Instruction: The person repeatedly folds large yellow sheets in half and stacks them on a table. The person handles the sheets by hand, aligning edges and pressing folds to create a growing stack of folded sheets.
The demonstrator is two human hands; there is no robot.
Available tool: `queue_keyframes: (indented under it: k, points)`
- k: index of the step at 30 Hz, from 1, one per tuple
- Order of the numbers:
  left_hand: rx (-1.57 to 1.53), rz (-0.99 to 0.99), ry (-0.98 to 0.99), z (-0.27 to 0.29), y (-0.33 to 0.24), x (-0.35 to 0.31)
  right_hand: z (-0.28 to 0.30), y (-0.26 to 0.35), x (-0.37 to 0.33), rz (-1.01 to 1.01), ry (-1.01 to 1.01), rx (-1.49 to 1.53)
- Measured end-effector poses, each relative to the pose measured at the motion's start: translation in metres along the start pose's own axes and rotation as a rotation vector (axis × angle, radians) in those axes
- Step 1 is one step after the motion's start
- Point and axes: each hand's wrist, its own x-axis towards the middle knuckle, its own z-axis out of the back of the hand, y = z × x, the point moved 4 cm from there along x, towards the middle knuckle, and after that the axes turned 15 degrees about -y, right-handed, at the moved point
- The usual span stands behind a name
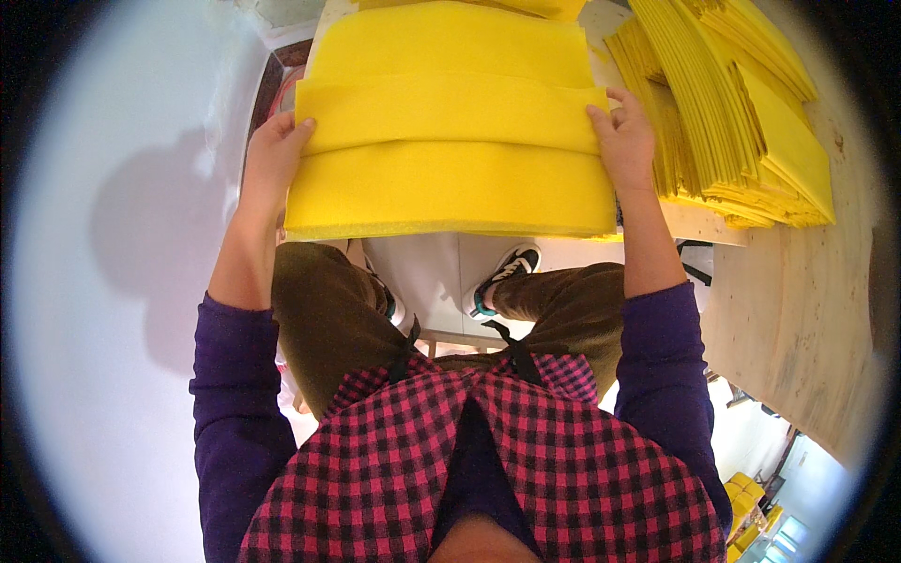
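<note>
Our left hand (278, 143) grips the left edge of a wide, matte yellow sheet of folded fabric (450, 192), thumb on top and fingers curled out of sight at the side. Opposite, our right hand (627, 141) pinches the right edge the same way, its thumb pressed on the surface and its index finger raised along the far side. Between them the sheet lies squarely before us at the far centre, a flat band crossing its middle and its near edge above our lap. Just beside it on the right, a tall pile of folded yellow fabric pieces (713, 117) fans out across a pale, grained wooden tabletop (784, 324). At left, a smooth whitish wall (103, 403) carries a soft shadow. We wear a red-and-black checked cloth apron (366, 469), dark purple sleeves (239, 385) and brown trousers (319, 300), with black-and-white shoes (510, 267) on the floor below.
</note>
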Motion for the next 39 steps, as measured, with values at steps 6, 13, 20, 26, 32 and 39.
queue_keyframes:
  k: [6,13,20,26,32,39]
  points:
    - [0.307,-0.144,-0.073,0.005,0.007,0.013,-0.001,-0.001,-0.001,0.056,0.073,-0.185]
    - [0.347,-0.176,-0.045,0.005,0.010,0.020,0.017,0.057,0.007,0.355,0.018,-0.119]
    - [0.402,-0.207,-0.002,0.006,0.018,0.034,-0.054,0.171,-0.066,0.609,0.426,0.231]
    - [0.310,-0.187,0.009,0.009,0.021,0.032,-0.065,0.140,-0.073,0.422,0.494,-0.185]
    - [0.221,-0.071,-0.027,0.006,0.024,0.029,-0.025,0.059,-0.049,0.273,0.449,-0.478]
    - [0.475,-0.867,-0.278,-0.010,-0.058,-0.017,-0.027,0.055,-0.051,0.247,0.423,-0.512]
